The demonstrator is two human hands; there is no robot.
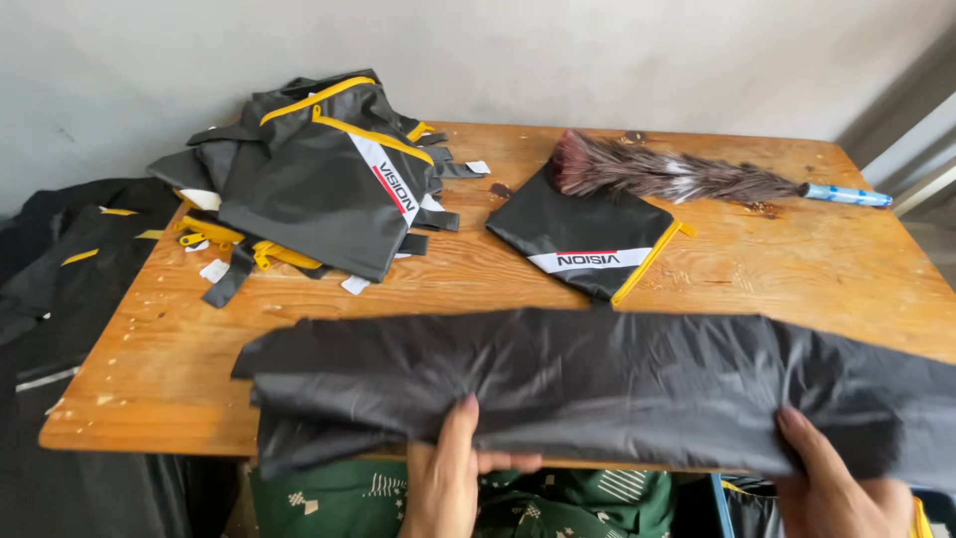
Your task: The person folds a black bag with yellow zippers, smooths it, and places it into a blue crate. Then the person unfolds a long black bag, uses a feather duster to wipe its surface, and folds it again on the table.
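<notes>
Both hands work at the near edge of the wooden table (149,369). From the head view, the left hand (445,478) has its fingers closed on the lower fold of a long black garment (597,384), thumb out to the side; the right hand (832,483) lies with fingers spread flat on the cloth further along, pressing rather than pinching. Held this way, the garment lies stretched in a narrow folded band across the table's front edge, which seems to keep the fold straight.

Beyond the garment, at the table's middle, lies a flat black pouch (588,239) with a yellow zip edge; whether anything is inside cannot be told. Touching its far corner rests a feather duster (677,174) with a blue handle. At the table's far left corner sits a loose heap of more black pouches (319,179) with yellow trim. Dark clothing (60,259) lies off the table's left side.
</notes>
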